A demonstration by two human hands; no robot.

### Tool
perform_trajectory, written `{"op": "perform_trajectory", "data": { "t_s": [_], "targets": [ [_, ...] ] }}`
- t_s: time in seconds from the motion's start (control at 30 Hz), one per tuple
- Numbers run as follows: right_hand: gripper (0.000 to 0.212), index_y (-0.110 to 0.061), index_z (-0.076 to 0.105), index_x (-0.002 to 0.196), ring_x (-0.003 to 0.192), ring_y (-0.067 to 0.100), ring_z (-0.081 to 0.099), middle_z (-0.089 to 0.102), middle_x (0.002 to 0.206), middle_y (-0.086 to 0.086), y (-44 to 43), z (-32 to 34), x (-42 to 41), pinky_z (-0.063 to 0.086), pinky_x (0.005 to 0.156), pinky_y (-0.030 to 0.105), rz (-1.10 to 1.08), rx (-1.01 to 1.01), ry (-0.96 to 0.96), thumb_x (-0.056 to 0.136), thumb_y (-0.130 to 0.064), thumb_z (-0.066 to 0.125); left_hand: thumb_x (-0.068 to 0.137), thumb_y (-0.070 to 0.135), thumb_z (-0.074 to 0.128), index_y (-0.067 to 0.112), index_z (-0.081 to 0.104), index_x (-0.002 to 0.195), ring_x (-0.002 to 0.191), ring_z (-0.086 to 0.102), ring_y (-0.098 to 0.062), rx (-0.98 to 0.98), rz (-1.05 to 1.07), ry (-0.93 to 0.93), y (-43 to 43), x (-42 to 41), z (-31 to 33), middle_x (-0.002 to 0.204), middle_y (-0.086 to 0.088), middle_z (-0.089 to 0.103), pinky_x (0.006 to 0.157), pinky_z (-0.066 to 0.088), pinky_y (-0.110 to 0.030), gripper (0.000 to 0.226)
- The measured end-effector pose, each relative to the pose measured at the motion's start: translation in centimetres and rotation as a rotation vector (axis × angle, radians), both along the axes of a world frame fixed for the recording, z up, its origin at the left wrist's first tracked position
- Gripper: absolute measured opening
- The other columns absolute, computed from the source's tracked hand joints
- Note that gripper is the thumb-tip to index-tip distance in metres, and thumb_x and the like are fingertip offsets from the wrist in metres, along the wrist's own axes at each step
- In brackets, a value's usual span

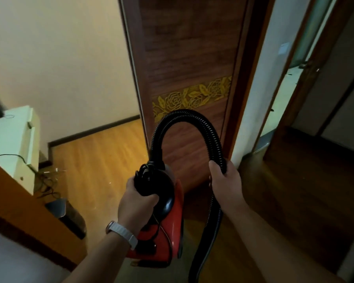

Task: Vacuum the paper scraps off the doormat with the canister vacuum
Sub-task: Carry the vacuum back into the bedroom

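The left grip [136,198] is curled tight round the black handle [151,184] of the red canister vacuum [168,227], which hangs just under it. The right grip [226,180], close beside it, is closed round the black hose [184,114]. The hose loops up high between both grips. Behind them stands a brown door [192,48], and below is the wood floor [94,160].

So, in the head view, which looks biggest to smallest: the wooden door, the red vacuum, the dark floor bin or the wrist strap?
1. wooden door, by far
2. red vacuum, though it is held close to the camera, which flatters it
3. dark floor bin
4. wrist strap
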State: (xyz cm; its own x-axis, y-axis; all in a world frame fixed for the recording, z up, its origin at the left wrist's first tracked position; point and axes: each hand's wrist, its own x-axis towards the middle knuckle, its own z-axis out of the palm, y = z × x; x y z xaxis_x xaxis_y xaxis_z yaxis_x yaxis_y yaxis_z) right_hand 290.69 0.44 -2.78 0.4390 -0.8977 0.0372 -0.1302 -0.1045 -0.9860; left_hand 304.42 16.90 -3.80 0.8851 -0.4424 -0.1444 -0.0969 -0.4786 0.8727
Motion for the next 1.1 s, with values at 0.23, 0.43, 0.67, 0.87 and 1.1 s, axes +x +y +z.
{"op": "perform_trajectory", "data": {
  "t_s": [0.23, 0.43, 0.67, 0.87, 1.1],
  "targets": [
    [0.017, -0.029, 0.059, 0.106, 0.062, 0.013, 0.063, 0.062, 0.072, 0.000, -9.5, 1.5, -7.7, 0.053, 0.059, 0.024, 0.011, -0.009, -0.062, 0.097, -0.042, 0.054, 0.075, 0.010, 0.070, 0.026, 0.047, 0.127, 0.072, 0.061, -0.011, -0.065, -0.058, 0.026, -11.8, -5.6, 0.9, 0.089, 0.007, 0.063, 0.053, 0.043, -0.025, 0.059],
    [0.013, -0.028, 0.058, 0.105, 0.063, 0.018, 0.061, 0.062, 0.075, 0.006, -16.4, 3.4, -13.4, 0.053, 0.061, 0.033, -0.129, -0.033, -0.108, 0.098, -0.038, 0.055, 0.074, 0.011, 0.072, 0.024, 0.045, 0.133, 0.078, 0.060, -0.009, -0.112, -0.182, 0.010, -20.4, -9.1, 2.6, 0.095, 0.009, 0.063, 0.057, 0.045, -0.025, 0.066],
    [0.021, -0.017, 0.060, 0.107, 0.059, 0.015, 0.057, 0.060, 0.072, 0.003, -24.6, 5.4, -18.7, 0.050, 0.053, 0.028, -0.332, 0.013, -0.154, 0.097, -0.036, 0.058, 0.070, 0.014, 0.073, 0.031, 0.052, 0.116, 0.083, 0.066, -0.017, -0.131, -0.359, 0.031, -31.3, -11.6, 4.0, 0.092, 0.005, 0.068, 0.077, 0.058, -0.042, 0.054],
    [0.022, -0.014, 0.061, 0.102, 0.059, 0.018, 0.058, 0.062, 0.071, 0.005, -33.1, 3.8, -22.0, 0.051, 0.056, 0.031, -0.497, -0.003, -0.100, 0.096, -0.035, 0.059, 0.066, 0.008, 0.069, 0.026, 0.063, 0.099, 0.074, 0.070, -0.020, -0.188, -0.561, 0.046, -43.4, -12.7, 2.6, 0.080, -0.002, 0.071, 0.064, 0.058, -0.038, 0.038],
    [0.023, -0.012, 0.059, 0.102, 0.057, 0.017, 0.057, 0.061, 0.069, 0.005, -44.3, 2.6, -24.5, 0.049, 0.051, 0.028, -0.702, 0.030, -0.013, 0.096, -0.034, 0.059, 0.064, 0.015, 0.070, 0.034, 0.053, 0.112, 0.086, 0.067, -0.020, -0.161, -0.754, 0.158, -59.6, -14.0, -0.7, 0.092, 0.004, 0.068, 0.078, 0.057, -0.042, 0.054]
  ]
}}
